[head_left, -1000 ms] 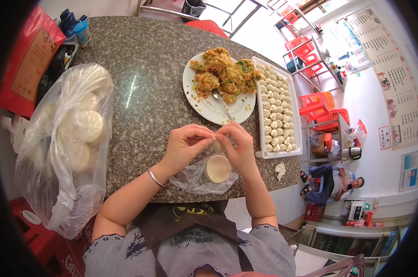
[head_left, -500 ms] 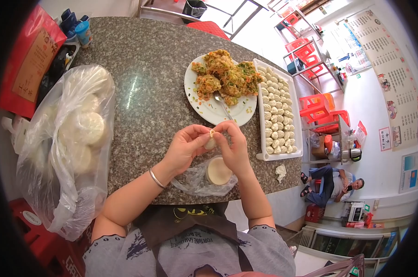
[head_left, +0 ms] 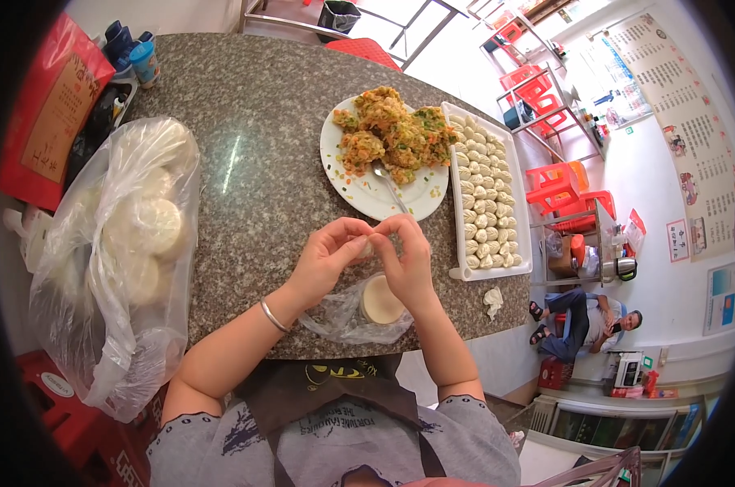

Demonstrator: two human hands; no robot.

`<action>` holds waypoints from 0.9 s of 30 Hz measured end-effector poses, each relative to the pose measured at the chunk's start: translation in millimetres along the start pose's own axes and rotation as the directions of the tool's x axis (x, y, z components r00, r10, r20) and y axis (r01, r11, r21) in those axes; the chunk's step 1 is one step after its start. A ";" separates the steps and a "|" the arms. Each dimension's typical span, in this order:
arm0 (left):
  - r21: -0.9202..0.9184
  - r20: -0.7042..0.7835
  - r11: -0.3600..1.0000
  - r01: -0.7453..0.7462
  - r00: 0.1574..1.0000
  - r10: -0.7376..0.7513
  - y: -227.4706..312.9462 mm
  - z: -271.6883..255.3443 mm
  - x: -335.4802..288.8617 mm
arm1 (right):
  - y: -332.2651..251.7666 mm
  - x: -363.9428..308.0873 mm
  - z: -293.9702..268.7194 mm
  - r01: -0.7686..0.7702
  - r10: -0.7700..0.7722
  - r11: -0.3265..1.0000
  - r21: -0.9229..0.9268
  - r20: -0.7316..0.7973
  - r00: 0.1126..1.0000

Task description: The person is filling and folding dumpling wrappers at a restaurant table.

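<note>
My left hand (head_left: 333,253) and my right hand (head_left: 405,253) meet over the table, fingertips pinched together on a small pleated dumpling (head_left: 366,249), mostly hidden behind the fingers. Just below them, a stack of round dough wrappers (head_left: 382,300) sits on a clear plastic bag (head_left: 335,315). Beyond my hands stands a white plate (head_left: 347,188) heaped with chopped vegetable filling (head_left: 396,130); a metal spoon (head_left: 392,191) rests in it. On the right, a white tray (head_left: 520,261) holds rows of pleated dumplings (head_left: 485,195).
A large clear bag of round dough wrappers (head_left: 144,227) lies at the table's left, by a red paper bag (head_left: 55,114) and a blue cup (head_left: 145,61). Crumpled tissue (head_left: 492,302) lies near the right edge. A seated person (head_left: 586,321) and red stools (head_left: 552,188) are beyond.
My fingertips have drawn closer together over the dumpling, covering its top. The whole view has shifted very slightly; the other things keep their places.
</note>
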State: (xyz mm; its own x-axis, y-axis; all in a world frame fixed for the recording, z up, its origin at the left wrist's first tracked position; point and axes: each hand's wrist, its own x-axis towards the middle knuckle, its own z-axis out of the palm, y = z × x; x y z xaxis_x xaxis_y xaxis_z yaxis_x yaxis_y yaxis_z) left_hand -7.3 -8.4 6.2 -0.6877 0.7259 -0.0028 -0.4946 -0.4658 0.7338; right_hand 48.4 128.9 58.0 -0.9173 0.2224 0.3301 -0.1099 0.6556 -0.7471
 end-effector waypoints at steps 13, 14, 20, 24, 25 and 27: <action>-0.317 0.163 0.886 0.340 0.939 -0.303 13.7 0.2 5.5 | 29.9 5.7 -20.5 -0.186 0.114 0.820 0.540 0.164 0.980; -0.309 0.152 0.888 0.341 0.939 -0.308 14.4 3.6 6.3 | 31.8 4.7 -22.4 -0.175 0.114 0.796 0.580 0.139 0.984; -0.221 0.084 0.927 0.304 0.953 -0.292 13.0 2.9 0.3 | 40.4 -4.8 -4.6 -0.233 0.225 0.812 0.535 0.082 0.971; -0.108 0.004 0.983 0.145 0.989 -0.146 4.7 14.5 0.8 | 28.2 -17.9 -12.3 -0.208 0.147 0.939 0.275 0.226 0.963; -0.045 0.023 0.989 0.141 0.990 -0.140 5.4 19.6 -0.5 | 26.5 -21.1 -16.1 -0.182 0.121 0.942 0.281 0.219 0.968; 0.077 0.004 0.990 0.118 0.993 -0.119 4.4 26.5 -4.4 | 28.5 -25.9 -26.5 -0.157 0.107 0.946 0.285 0.183 0.977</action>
State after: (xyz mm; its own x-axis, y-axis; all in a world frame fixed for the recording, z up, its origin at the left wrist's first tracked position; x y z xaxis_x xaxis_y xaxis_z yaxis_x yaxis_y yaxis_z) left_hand 7.6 -0.2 27.5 -0.6223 0.7779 -0.0872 -0.5299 -0.3367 0.7783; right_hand 79.2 161.0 43.4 -0.9784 0.1553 0.1367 -0.0686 0.3796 -0.9226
